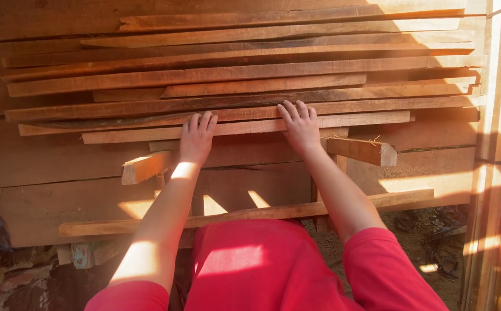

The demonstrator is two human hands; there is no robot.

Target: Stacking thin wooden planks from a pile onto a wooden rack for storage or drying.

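Red-sleeved arms reach out to a long thin wooden slat (244, 127) lying at the near edge of the plank stack (233, 72); left hand (196, 140) and right hand (300, 125) press flat on it, fingers spread, clasping nothing. Rough-sawn, reddish-brown and narrow, it looks light, stiff but whippy and splintery, best gripped mid-length. Short offcuts (361, 151) jut below.

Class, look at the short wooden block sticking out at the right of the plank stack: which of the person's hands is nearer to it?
Right. The right hand rests on the planks just up-left of the short block; the left hand lies farther left.
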